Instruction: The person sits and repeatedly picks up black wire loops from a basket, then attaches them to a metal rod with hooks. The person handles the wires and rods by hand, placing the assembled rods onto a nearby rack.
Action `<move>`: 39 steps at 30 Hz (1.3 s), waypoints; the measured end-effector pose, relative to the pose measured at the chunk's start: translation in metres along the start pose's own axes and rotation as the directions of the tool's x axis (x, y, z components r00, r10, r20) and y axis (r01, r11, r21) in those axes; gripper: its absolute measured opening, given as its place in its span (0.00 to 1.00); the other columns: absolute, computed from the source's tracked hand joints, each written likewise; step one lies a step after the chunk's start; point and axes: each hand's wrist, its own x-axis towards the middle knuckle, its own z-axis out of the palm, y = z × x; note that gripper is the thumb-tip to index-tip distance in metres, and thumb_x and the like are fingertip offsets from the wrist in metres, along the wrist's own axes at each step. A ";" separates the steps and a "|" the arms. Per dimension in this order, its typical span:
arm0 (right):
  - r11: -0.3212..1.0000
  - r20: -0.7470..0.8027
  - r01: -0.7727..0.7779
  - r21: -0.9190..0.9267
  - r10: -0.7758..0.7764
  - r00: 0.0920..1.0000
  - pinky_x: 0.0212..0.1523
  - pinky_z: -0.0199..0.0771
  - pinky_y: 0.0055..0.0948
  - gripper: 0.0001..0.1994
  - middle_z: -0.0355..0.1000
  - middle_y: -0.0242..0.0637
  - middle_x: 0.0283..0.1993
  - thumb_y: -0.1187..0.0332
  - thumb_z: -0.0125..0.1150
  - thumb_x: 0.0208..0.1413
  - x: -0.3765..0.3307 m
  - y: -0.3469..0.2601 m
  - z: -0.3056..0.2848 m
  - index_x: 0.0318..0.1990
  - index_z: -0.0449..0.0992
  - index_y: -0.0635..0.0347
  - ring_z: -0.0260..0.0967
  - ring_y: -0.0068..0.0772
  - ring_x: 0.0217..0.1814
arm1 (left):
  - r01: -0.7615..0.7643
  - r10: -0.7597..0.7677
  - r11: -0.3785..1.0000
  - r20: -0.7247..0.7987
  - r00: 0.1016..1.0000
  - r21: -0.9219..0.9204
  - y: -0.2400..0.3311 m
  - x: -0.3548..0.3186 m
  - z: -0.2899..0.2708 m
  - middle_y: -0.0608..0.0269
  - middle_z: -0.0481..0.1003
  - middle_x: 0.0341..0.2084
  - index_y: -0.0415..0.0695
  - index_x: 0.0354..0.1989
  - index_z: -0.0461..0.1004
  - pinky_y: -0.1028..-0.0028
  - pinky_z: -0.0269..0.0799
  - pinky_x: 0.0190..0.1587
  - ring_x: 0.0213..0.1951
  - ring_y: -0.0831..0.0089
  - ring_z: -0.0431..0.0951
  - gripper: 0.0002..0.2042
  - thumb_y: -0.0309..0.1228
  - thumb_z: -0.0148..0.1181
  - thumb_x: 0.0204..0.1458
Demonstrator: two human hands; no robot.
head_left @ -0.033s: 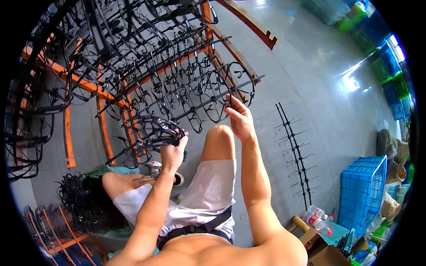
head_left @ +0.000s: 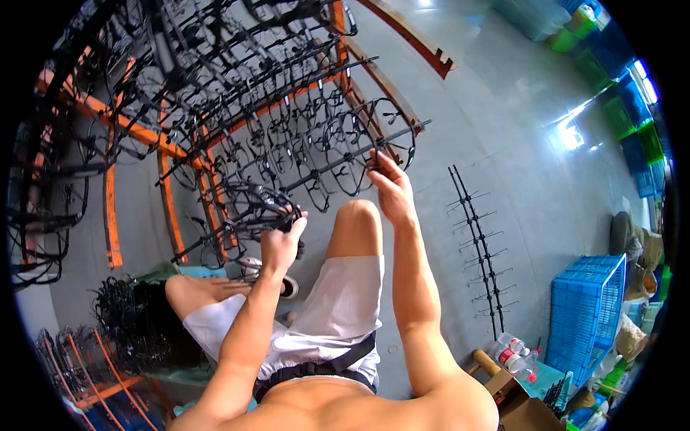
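Note:
In my left hand (head_left: 282,241) is a bundle of thin, glossy black frames (head_left: 255,205), looped and curved; their exact kind is unclear. The fingers are closed around its right end. My right hand (head_left: 392,185) is raised farther forward, its thumb and fingers pinched at the lower edge of a looped black frame (head_left: 352,192). That frame hangs near the right end of a black rod (head_left: 338,165), where several similar frames hang in a row. The fingertips partly hide the spot they touch.
An orange metal rack (head_left: 136,133) full of hanging black frames stands ahead and to the left. A black rod with side prongs (head_left: 477,244) lies on the grey floor at right. Beyond it are a blue crate (head_left: 586,312), plastic bottles (head_left: 516,355) and a cardboard box (head_left: 521,406).
My right hand has shifted very slightly to the right, its fingers still by the hanging frame. The left hand keeps its hold on the bundle.

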 end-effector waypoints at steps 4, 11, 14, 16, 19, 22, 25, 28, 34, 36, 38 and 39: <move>0.991 -0.064 0.033 -0.128 -0.042 0.997 0.47 0.64 0.20 0.18 0.70 0.30 0.44 0.77 0.54 0.55 0.000 -0.001 0.008 0.55 0.68 0.66 0.65 0.19 0.44 | 0.120 -0.094 0.967 0.125 0.988 -0.225 0.010 -0.007 -0.003 0.58 0.77 0.31 0.35 0.44 0.69 0.77 0.72 0.37 0.32 0.76 0.76 0.13 0.22 0.57 0.49; 0.985 -0.191 0.060 -0.160 -0.091 0.977 0.33 0.63 0.15 0.14 0.71 0.34 0.37 0.79 0.50 0.52 0.015 0.001 0.016 0.47 0.73 0.71 0.63 0.17 0.32 | 0.235 -0.170 0.861 0.181 0.969 -0.450 0.024 -0.025 -0.019 0.58 0.75 0.34 0.36 0.49 0.67 0.73 0.71 0.41 0.35 0.69 0.76 0.17 0.23 0.56 0.49; 0.974 -0.181 0.099 -0.205 -0.137 0.974 0.37 0.65 0.19 0.16 0.70 0.35 0.39 0.76 0.52 0.54 0.018 0.003 0.012 0.51 0.70 0.70 0.63 0.21 0.35 | 0.255 -0.162 0.803 0.215 0.963 -0.538 0.033 -0.032 -0.025 0.58 0.74 0.33 0.38 0.44 0.69 0.72 0.72 0.40 0.35 0.68 0.76 0.13 0.26 0.56 0.49; 0.940 -0.181 0.129 -0.316 -0.193 0.964 0.40 0.66 0.21 0.19 0.68 0.39 0.45 0.72 0.55 0.55 0.014 -0.001 0.026 0.55 0.67 0.69 0.64 0.24 0.38 | 0.302 -0.168 0.752 0.272 0.947 -0.586 0.038 -0.037 -0.034 0.57 0.74 0.33 0.38 0.42 0.71 0.71 0.73 0.38 0.36 0.68 0.76 0.12 0.27 0.57 0.48; 0.078 0.195 0.303 -0.950 -0.611 0.767 0.59 0.50 0.43 0.22 0.61 0.46 0.51 0.69 0.60 0.50 -0.030 -0.014 0.076 0.54 0.66 0.61 0.55 0.51 0.54 | 0.341 -0.230 0.630 0.252 0.940 -0.698 0.051 -0.050 -0.042 0.60 0.74 0.32 0.41 0.38 0.72 0.76 0.73 0.31 0.29 0.76 0.75 0.10 0.30 0.58 0.49; 0.558 0.475 0.453 -0.696 -0.115 0.872 0.44 0.66 0.30 0.13 0.67 0.44 0.43 0.67 0.62 0.50 -0.089 -0.021 0.115 0.42 0.72 0.63 0.66 0.41 0.44 | 0.352 -0.247 0.527 0.256 0.934 -0.773 0.058 -0.054 -0.043 0.62 0.73 0.36 0.41 0.41 0.72 0.75 0.73 0.37 0.35 0.75 0.75 0.13 0.33 0.59 0.49; 0.828 0.382 0.139 -0.543 0.097 0.919 0.41 0.67 0.25 0.11 0.67 0.40 0.42 0.67 0.57 0.58 -0.120 -0.002 0.129 0.39 0.73 0.68 0.66 0.30 0.42 | 0.298 -0.180 0.502 0.239 0.954 -0.812 0.056 -0.057 -0.044 0.61 0.71 0.43 0.41 0.47 0.70 0.73 0.70 0.46 0.43 0.74 0.72 0.17 0.36 0.59 0.50; 0.829 0.353 -0.099 -0.551 0.338 0.872 0.38 0.66 0.21 0.11 0.67 0.34 0.38 0.67 0.55 0.59 -0.118 -0.010 0.121 0.39 0.73 0.69 0.66 0.22 0.39 | 0.374 -0.006 0.412 0.408 0.913 -0.831 0.040 -0.054 -0.053 0.58 0.68 0.53 0.46 0.51 0.69 0.57 0.63 0.58 0.59 0.59 0.63 0.18 0.33 0.59 0.50; 0.800 0.407 -0.315 -0.511 0.548 0.731 0.33 0.69 0.22 0.13 0.68 0.31 0.30 0.62 0.53 0.61 -0.116 -0.028 0.121 0.36 0.73 0.65 0.67 0.22 0.30 | 0.437 0.515 0.399 0.591 0.621 -0.806 0.029 -0.037 -0.069 0.61 0.61 0.60 0.50 0.53 0.66 0.44 0.50 0.64 0.66 0.47 0.46 0.29 0.25 0.67 0.38; 0.780 0.507 0.152 -0.607 0.232 0.830 0.37 0.67 0.25 0.11 0.66 0.35 0.33 0.65 0.53 0.61 -0.121 -0.032 0.126 0.35 0.72 0.65 0.65 0.29 0.36 | 0.388 0.512 0.312 0.498 0.700 -0.867 0.030 -0.044 -0.061 0.62 0.54 0.64 0.50 0.51 0.67 0.44 0.50 0.64 0.67 0.48 0.42 0.29 0.25 0.68 0.36; 0.708 0.394 0.205 -0.676 0.112 0.912 0.38 0.65 0.27 0.09 0.65 0.38 0.33 0.68 0.52 0.59 -0.119 -0.029 0.122 0.34 0.73 0.66 0.63 0.34 0.37 | 0.387 0.497 0.221 0.445 0.745 -0.895 0.033 -0.047 -0.049 0.62 0.54 0.64 0.51 0.54 0.66 0.44 0.50 0.63 0.67 0.47 0.44 0.30 0.26 0.68 0.37; 0.771 0.272 0.076 -0.632 0.129 0.954 0.37 0.65 0.27 0.08 0.65 0.38 0.32 0.69 0.52 0.59 -0.121 -0.030 0.122 0.34 0.73 0.66 0.63 0.34 0.35 | 0.433 0.468 0.206 0.477 0.744 -0.877 0.032 -0.051 -0.046 0.59 0.53 0.64 0.51 0.59 0.62 0.50 0.55 0.63 0.66 0.47 0.47 0.35 0.27 0.69 0.38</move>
